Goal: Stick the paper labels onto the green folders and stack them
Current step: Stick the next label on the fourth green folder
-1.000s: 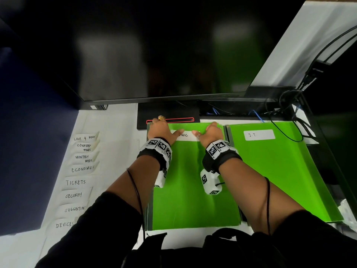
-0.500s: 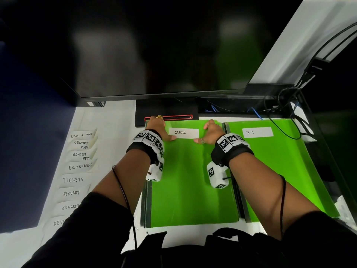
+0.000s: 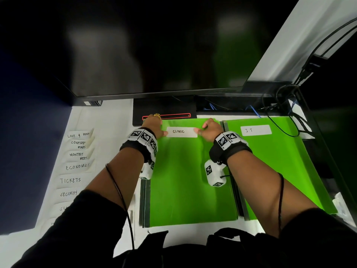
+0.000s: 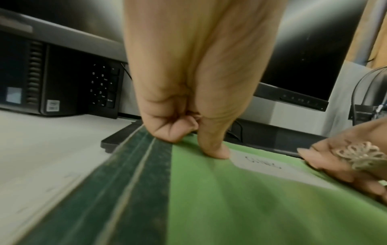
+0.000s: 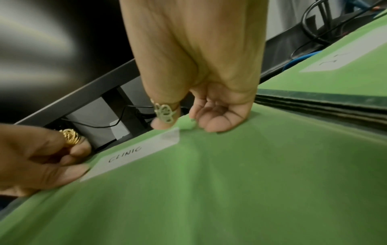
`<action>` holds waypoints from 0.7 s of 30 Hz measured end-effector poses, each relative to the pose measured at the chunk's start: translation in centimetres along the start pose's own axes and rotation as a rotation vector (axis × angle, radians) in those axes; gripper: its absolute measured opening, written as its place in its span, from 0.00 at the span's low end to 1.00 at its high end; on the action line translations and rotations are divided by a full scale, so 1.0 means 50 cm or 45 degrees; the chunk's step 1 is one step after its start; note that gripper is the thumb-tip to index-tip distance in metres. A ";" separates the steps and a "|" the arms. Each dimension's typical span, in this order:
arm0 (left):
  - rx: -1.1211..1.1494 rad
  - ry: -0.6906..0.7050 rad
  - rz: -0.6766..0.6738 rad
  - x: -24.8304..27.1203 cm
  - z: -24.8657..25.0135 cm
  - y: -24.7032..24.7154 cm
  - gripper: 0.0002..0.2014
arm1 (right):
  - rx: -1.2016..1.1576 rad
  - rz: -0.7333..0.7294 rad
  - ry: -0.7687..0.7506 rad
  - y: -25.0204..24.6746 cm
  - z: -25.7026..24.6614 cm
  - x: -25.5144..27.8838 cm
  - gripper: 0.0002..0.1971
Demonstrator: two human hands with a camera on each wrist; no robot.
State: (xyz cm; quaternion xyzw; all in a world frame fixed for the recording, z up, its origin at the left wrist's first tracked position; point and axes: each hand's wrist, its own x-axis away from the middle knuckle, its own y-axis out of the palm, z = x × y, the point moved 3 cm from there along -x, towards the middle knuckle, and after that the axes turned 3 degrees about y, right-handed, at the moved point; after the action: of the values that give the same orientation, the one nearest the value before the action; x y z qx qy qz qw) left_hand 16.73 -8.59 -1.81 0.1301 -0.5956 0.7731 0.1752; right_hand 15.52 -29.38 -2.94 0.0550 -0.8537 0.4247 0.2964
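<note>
The folder (image 3: 191,180) lies flat on the white worktop (image 3: 116,132), on top of a pile. At its far end sits the CLINIC label (image 3: 181,131). The left hand (image 3: 154,125) and right hand (image 3: 211,128) each press a thumb by one label end, other fingers curled, pinching nothing. It looks stuck down. Next I think this folder goes onto the I.T folder (image 3: 280,161) just right. Spare labels (image 3: 77,167) wait left. The monitor (image 3: 154,45) crowds the far edge.
</note>
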 end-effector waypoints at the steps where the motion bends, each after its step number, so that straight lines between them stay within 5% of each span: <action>1: 0.002 0.005 -0.008 0.001 -0.001 -0.001 0.28 | 0.007 -0.026 0.016 0.004 -0.005 0.002 0.28; 3: -0.002 -0.026 -0.034 0.003 0.003 0.001 0.37 | 0.069 -0.010 0.046 0.017 -0.015 0.007 0.50; 5: -0.074 -0.065 -0.037 0.004 0.012 0.005 0.47 | 0.132 0.070 0.030 0.028 -0.021 0.008 0.54; 12: -0.231 -0.056 0.009 -0.006 0.017 0.017 0.43 | 0.221 0.140 0.018 0.020 -0.017 -0.008 0.37; 21: -0.175 -0.046 0.006 -0.012 0.017 0.007 0.25 | 0.171 0.173 -0.035 0.018 -0.010 -0.005 0.24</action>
State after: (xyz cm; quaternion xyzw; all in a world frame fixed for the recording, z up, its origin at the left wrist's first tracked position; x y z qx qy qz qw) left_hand 17.08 -9.56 -2.16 0.1302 -0.6505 0.7285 0.1710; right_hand 15.67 -28.48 -3.46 0.0226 -0.8291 0.4993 0.2507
